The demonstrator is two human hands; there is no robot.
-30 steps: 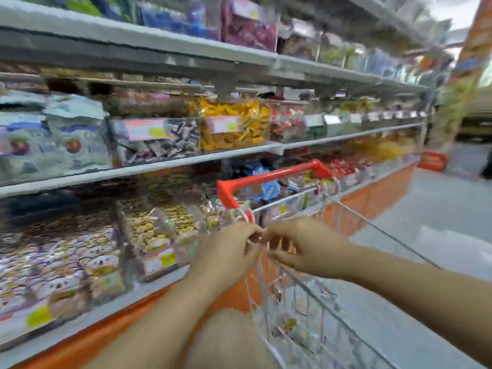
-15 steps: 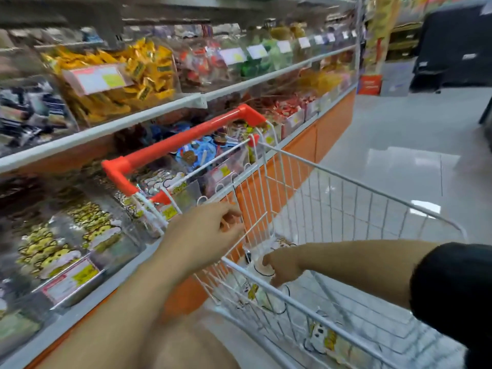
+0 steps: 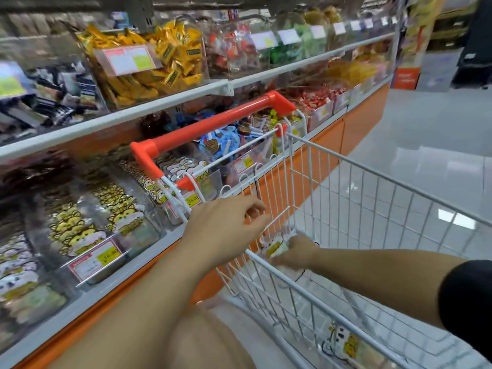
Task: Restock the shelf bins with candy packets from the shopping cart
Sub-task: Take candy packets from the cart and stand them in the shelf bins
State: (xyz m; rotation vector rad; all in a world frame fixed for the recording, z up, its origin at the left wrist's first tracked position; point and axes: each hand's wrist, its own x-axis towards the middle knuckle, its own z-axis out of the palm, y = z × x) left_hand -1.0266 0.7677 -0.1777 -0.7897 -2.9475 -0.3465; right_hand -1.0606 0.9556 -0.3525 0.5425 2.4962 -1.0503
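The white wire shopping cart (image 3: 354,173) with a red handle (image 3: 213,126) stands beside the candy shelf. My left hand (image 3: 226,230) curls its fingers over the cart's wire seat flap at the near rim. Down inside the basket, my right hand (image 3: 295,253) grips a white candy packet (image 3: 271,246) with a cartoon face and a yellow label. Another such packet (image 3: 343,344) lies on the cart floor. Clear shelf bins (image 3: 80,230) on the lowest shelf hold similar cartoon packets.
The shelf unit has an orange base (image 3: 332,145) along the cart's left side. Upper bins hold yellow sweets (image 3: 159,67) and red ones (image 3: 234,46). Price tags (image 3: 95,259) stick out from the bin fronts. Grey tiled aisle floor (image 3: 426,134) stretches to the right.
My right hand left the cart's handle end, dropped into the basket and took hold of a packet. My left hand stayed on the wire flap. The view swung right and down.
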